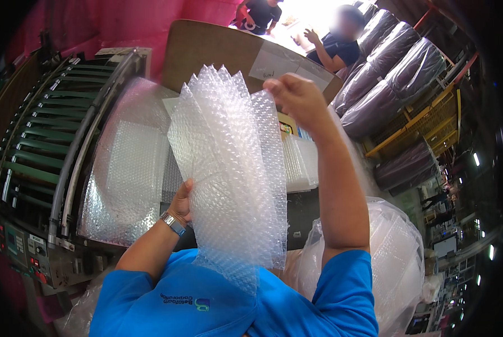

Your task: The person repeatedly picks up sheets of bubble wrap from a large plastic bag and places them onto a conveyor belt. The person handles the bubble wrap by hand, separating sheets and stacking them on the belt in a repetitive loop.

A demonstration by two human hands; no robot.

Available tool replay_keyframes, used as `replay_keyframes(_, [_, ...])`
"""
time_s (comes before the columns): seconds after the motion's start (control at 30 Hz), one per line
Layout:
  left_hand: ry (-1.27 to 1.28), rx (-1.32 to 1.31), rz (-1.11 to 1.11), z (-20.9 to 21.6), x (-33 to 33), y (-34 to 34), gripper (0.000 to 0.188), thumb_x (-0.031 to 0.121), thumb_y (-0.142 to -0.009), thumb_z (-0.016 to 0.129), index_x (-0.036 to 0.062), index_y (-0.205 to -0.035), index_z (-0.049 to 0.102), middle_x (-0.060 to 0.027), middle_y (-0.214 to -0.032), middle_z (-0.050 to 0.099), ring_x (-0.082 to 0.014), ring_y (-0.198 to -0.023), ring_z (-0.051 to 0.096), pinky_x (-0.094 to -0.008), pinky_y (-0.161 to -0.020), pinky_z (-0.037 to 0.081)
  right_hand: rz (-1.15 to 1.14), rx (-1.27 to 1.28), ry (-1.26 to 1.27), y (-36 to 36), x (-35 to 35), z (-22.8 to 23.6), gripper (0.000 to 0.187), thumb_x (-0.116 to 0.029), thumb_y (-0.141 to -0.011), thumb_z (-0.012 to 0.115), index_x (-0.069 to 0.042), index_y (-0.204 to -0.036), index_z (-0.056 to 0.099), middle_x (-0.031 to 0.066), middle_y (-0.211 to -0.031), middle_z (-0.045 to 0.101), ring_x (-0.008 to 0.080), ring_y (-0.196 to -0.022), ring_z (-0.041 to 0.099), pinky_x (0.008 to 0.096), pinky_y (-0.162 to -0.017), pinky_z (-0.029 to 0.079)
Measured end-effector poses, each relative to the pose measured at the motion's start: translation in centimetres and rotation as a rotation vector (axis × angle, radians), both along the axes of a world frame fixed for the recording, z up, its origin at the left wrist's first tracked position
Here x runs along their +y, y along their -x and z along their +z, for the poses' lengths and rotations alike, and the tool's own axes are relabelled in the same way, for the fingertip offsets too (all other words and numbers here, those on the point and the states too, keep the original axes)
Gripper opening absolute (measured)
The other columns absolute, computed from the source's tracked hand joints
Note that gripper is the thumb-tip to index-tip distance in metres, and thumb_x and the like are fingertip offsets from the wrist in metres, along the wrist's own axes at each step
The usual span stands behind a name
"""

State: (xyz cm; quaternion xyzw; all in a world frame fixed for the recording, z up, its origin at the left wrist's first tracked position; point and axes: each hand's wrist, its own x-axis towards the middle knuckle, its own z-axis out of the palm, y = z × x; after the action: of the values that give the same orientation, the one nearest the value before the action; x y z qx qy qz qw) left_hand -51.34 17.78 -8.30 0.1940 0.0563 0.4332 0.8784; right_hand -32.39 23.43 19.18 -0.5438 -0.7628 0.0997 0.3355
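Observation:
A fanned bundle of clear bubble wrap sheets [223, 168] stands upright in front of my chest, its top corners spread into several points. My left hand [182, 201], with a metal watch on the wrist, grips the bundle by its left side; most of its fingers are hidden behind the sheets. Raised at the upper right, my right hand [296, 101] pinches the top corner of the rightmost bubble wrap sheet [266, 121], which stands slightly apart from the others. The bundle's lower end reaches my blue shirt.
More bubble wrap [136, 163] lies on the left beside a machine with green slats [66, 126]. A folded stack [300, 163] is behind my right forearm. A large cardboard panel [212, 50] stands ahead, with two people [341, 45] beyond. A big plastic bag [386, 247] sits at right.

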Motion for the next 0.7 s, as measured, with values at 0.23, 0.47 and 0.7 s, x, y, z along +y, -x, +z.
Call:
replay_keyframes(0.23, [0.045,-0.045,-0.010,-0.5,0.3,-0.1,0.087,0.054,-0.064,0.069,0.0052,-0.128,0.036,-0.0160,-0.121,0.049,-0.0296,-0.106,0.052,-0.0441,-0.087,0.046,-0.098,0.367,-0.373,-2.7,1.1,0.8,0.037,-0.037,-0.085,0.056,-0.007,-0.065,0.051,-0.0021,-0.056,0.044,0.0046,-0.048,0.040,0.0197,-0.043,0.032])
replay_keyframes(0.47, [0.013,-0.131,0.088,0.6,1.1,0.8,0.080,0.054,-0.072,0.059,0.0090,-0.132,0.033,-0.0172,-0.129,0.042,-0.0338,-0.118,0.042,-0.0496,-0.096,0.037,0.003,0.120,0.164,-1.8,-5.5,-3.5,0.037,-0.035,-0.082,0.059,0.001,-0.077,0.057,0.0051,-0.061,0.053,0.0125,-0.057,0.050,0.0289,-0.054,0.042])
replay_keyframes(0.7, [0.048,-0.089,0.107,0.2,1.1,1.0,0.082,0.054,-0.072,0.060,0.0086,-0.134,0.030,-0.0180,-0.129,0.041,-0.0336,-0.117,0.042,-0.0493,-0.095,0.037,-0.191,0.324,-0.164,-2.8,-5.8,-8.0,0.028,-0.025,-0.089,0.051,-0.006,-0.069,0.047,-0.0052,-0.055,0.042,0.0031,-0.053,0.036,0.0198,-0.048,0.031])
